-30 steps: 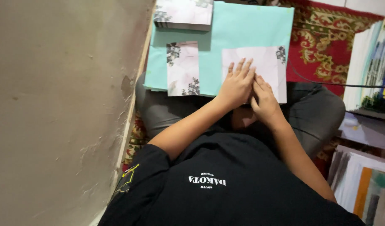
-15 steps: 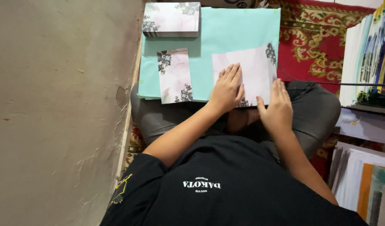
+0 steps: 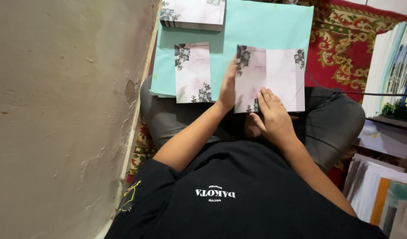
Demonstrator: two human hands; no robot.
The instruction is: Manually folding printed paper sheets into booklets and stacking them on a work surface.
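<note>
A pink-white card with dark flower corners (image 3: 274, 77) lies half folded on a pale teal sheet (image 3: 265, 26) resting on my lap. My left hand (image 3: 228, 88) grips the card's left flap from behind and lifts it upright. My right hand (image 3: 274, 117) presses flat on the card's lower middle, fingers along the fold. A folded card of the same print (image 3: 192, 73) lies to the left on the teal sheet. A stack of such cards (image 3: 192, 13) sits at the sheet's far left corner.
A bare plaster wall (image 3: 66, 115) runs along the left. A red patterned rug (image 3: 345, 40) lies under the teal sheet. Stacks of paper and printed sheets (image 3: 389, 71) stand at the right, with more (image 3: 380, 190) at the lower right. A dark cable (image 3: 345, 90) crosses my right knee.
The two hands were stacked on the flat card, then parted. Now my left hand has lifted the card's left flap up while my right hand holds down the fold.
</note>
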